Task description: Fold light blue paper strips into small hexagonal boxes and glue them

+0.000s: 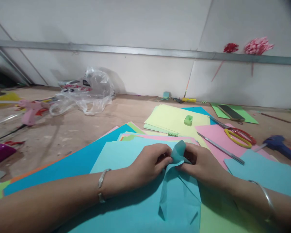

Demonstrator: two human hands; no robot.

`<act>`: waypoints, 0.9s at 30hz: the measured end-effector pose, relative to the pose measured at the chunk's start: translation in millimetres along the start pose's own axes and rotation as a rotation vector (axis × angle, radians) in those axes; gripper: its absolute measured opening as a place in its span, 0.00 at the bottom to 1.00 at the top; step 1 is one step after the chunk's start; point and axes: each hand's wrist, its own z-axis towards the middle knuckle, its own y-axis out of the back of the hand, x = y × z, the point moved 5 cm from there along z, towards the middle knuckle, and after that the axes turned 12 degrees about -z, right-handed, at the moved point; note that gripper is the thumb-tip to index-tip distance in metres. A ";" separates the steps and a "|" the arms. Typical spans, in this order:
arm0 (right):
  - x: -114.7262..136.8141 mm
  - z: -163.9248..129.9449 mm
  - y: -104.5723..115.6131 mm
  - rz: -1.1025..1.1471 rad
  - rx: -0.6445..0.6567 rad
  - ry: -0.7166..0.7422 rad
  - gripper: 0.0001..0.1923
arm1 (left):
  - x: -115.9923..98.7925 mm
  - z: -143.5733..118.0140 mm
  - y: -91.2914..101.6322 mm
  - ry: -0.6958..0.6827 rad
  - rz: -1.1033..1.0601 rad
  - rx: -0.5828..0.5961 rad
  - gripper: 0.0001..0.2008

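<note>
Through the head camera I see both hands meet right of centre in the frame, each pinching the same folded blue paper (171, 181). The left hand (154, 160) comes in with its back turned up, fingers curled under and the thumb laid along the paper's left edge. My view of the right hand (203, 163) shows the thumb stretched toward the middle, low on the fold, while the fingers bend round behind (their tips are hidden from me). Between them one flap of the paper stands up, and two longer creased tails hang toward the bottom of the frame, over a light blue sheet (131, 207).

The left forearm slants up from the lower left corner, nearly straight through the wrist, with a silver bangle (102, 179) on it. The right forearm enters at the lower right, angled inward, wearing another bangle (266, 195).

Near the right hand, toward the right of the frame, I make out a grey pen (224, 150) and scissors (241, 137) with red and yellow handles. A pink glue gun (30, 111) lies on the bench (126, 111) at the left.
</note>
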 end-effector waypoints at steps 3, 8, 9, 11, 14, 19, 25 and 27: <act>-2.6 -4.3 1.8 0.012 -0.061 -0.042 0.13 | 1.6 1.1 2.9 0.014 0.003 -0.038 0.06; 0.0 -9.1 7.1 0.016 -0.127 -0.024 0.05 | 4.6 2.2 7.1 0.051 -0.098 -0.083 0.05; 1.2 -8.9 7.7 -0.006 -0.118 -0.009 0.03 | 4.9 2.3 7.0 0.048 -0.106 -0.077 0.06; 2.6 -8.0 9.5 -0.061 -0.115 0.003 0.04 | 5.9 2.3 5.4 0.041 -0.115 -0.048 0.07; 4.6 -6.9 13.0 -0.124 -0.158 0.035 0.05 | 6.4 1.7 2.4 0.021 -0.146 0.005 0.10; 9.4 -8.1 10.6 -0.127 -0.178 0.139 0.07 | -0.7 -0.4 -1.4 -0.062 -0.116 0.067 0.12; 16.2 -12.8 10.5 -0.349 -0.343 0.276 0.06 | -1.3 -1.0 -0.6 -0.059 -0.023 0.025 0.12; 14.5 -13.4 10.3 -0.414 -0.379 0.235 0.04 | 0.8 -0.2 -0.3 -0.041 -0.029 0.026 0.11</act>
